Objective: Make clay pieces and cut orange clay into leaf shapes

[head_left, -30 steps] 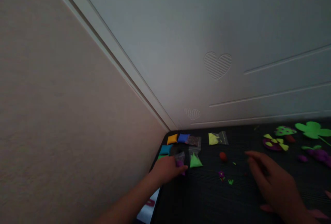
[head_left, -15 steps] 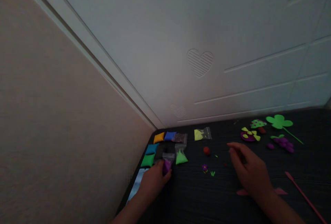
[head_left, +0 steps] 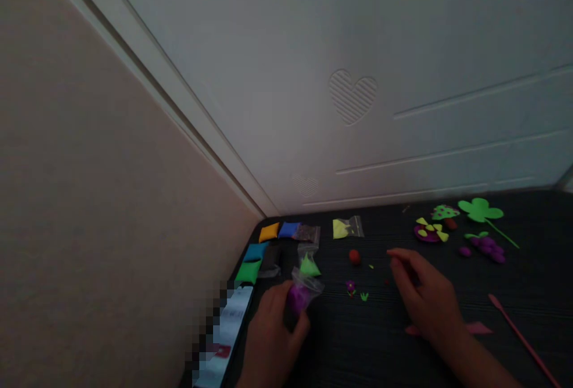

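Note:
My left hand [head_left: 274, 331] grips a small clear zip bag of purple clay [head_left: 299, 297] between thumb and fingers, low over the dark table. Just beyond it lies a bag of light green clay [head_left: 308, 265]. My right hand [head_left: 423, 292] rests with thumb and index finger pressed together; anything between them is too small to make out. Beneath that hand shows a pink flat tool [head_left: 478, 328]. Between the hands sit a red-brown clay ball [head_left: 354, 256], a tiny purple flower [head_left: 350, 286] and a little green leaf piece [head_left: 364, 296].
Bags of orange [head_left: 269, 232], blue [head_left: 289, 230], teal [head_left: 255, 251], green [head_left: 248, 271] and yellow clay [head_left: 341, 228] lie toward the back. A phone [head_left: 230, 322] is at left. Finished pieces include purple grapes [head_left: 489, 249] and a green clover [head_left: 481, 210]. A pink stick [head_left: 521, 337] lies right.
My left hand has drawn the purple clay bag away from the other bags, toward me and slightly right. My right hand keeps its pinch in nearly the same place.

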### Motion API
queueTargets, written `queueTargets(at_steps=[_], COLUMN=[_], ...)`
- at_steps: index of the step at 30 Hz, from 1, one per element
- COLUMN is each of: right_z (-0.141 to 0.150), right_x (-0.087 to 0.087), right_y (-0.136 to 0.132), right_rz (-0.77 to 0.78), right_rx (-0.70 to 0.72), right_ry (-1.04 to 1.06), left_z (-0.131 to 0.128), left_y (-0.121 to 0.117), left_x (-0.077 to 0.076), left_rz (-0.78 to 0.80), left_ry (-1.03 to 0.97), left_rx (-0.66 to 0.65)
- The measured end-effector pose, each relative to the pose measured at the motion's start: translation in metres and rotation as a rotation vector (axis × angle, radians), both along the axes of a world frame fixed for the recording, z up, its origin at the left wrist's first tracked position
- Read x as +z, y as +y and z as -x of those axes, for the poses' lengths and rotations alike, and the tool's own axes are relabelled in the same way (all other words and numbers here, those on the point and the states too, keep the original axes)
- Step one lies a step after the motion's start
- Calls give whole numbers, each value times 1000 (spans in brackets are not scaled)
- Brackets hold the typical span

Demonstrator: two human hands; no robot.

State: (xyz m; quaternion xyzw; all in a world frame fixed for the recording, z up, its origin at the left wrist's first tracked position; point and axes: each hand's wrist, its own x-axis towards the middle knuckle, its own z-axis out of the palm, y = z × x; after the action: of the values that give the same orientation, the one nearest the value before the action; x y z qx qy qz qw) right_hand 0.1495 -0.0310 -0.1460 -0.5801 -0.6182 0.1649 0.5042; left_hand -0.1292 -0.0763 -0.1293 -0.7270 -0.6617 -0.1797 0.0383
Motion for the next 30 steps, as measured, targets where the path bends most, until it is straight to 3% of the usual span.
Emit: queueTargets(at_steps=[5,12,20,30], right_z=[-1,-5,-7,-7], right_x=[-1,0,1,-1], right_y=[0,1,3,3], right_rz=[19,92,112,164], right_rx=[-18,-72,-138,-111], right_ry=[-6,26,2,39], left_z=[9,16,10,9], left_y=[9,9,9,10], left_x=[-4,-25,-29,-30], left_rz=[-134,-53,37,-62], left_ry=[-1,-20,28,41], left_rx=[127,319,302,279])
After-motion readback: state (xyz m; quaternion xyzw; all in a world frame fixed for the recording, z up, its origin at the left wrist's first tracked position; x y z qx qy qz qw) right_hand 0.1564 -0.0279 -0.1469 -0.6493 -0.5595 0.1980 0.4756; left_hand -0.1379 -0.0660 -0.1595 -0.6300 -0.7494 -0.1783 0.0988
